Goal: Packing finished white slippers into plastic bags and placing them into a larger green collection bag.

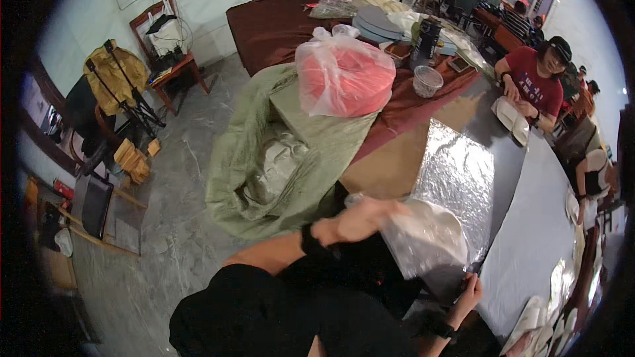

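In front of me is a clear plastic bag (pixel 423 248) with a rounded cream-white piece (pixel 444 230) in or under it; its exact kind is hard to make out. My left hand (pixel 370 219) is at the bag's left end, its fingers smeared by motion. At the lower right, my right hand (pixel 468 293) is closed, pinching the bag's edge near the table rim. A shiny silver sheet (pixel 460 162) lies flat just beyond the bag. To the left, a green woven sack (pixel 228 185) gapes around clear plastic-wrapped white things (pixel 281 158).
A knotted bag of red things (pixel 347 76) rests by the sack. Beyond are a clear tub (pixel 427 82), a dark bottle (pixel 425 43) and grey-blue flat pieces (pixel 380 23). Across the table a co-worker (pixel 539 79) handles white sole-shaped pieces (pixel 510 119). Chairs (pixel 96 208) stand left.
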A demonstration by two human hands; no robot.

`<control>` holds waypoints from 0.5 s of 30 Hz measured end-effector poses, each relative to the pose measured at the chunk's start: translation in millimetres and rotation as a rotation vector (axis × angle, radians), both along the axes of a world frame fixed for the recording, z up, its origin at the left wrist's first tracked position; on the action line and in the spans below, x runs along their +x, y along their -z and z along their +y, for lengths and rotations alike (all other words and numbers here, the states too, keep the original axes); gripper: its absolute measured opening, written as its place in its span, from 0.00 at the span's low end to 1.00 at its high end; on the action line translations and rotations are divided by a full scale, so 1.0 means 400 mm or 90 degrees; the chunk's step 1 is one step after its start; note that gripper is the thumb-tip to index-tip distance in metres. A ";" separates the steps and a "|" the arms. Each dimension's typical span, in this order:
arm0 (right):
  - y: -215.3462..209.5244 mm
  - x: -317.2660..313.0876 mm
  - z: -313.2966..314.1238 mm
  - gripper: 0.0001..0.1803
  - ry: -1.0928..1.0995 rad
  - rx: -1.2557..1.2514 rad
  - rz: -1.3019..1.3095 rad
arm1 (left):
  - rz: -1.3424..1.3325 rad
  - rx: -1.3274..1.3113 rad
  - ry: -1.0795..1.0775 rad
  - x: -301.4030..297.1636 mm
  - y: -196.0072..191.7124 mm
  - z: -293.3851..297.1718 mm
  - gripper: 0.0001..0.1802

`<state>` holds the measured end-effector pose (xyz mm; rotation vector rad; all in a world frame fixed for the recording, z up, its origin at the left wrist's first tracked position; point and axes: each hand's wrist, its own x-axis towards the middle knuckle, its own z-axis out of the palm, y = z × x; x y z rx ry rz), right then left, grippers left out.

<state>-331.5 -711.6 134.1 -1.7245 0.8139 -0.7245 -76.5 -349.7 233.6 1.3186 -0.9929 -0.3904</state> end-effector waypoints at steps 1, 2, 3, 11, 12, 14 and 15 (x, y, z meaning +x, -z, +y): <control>0.001 0.014 0.003 0.21 -0.010 0.005 0.001 | 0.148 -0.028 -0.037 0.006 -0.024 0.059 0.20; -0.010 0.026 0.011 0.20 0.013 0.030 0.020 | -0.006 0.066 -0.182 0.035 -0.018 0.144 0.18; -0.018 0.037 0.022 0.20 0.037 0.056 0.040 | -0.161 0.164 -0.322 0.060 -0.012 0.229 0.17; 0.079 0.036 -0.031 0.22 0.061 -0.106 0.003 | 0.149 -0.317 -0.628 0.083 -0.055 0.584 0.15; 0.083 0.030 -0.035 0.22 0.081 -0.109 0.002 | 0.121 -0.279 -0.769 0.100 -0.043 0.580 0.14; 0.019 0.013 -0.015 0.20 0.125 -0.052 0.085 | 0.100 -0.123 -0.951 0.134 0.015 0.571 0.16; 0.022 0.021 -0.008 0.20 0.144 -0.087 0.073 | 0.092 -0.014 -0.986 0.151 0.069 0.600 0.17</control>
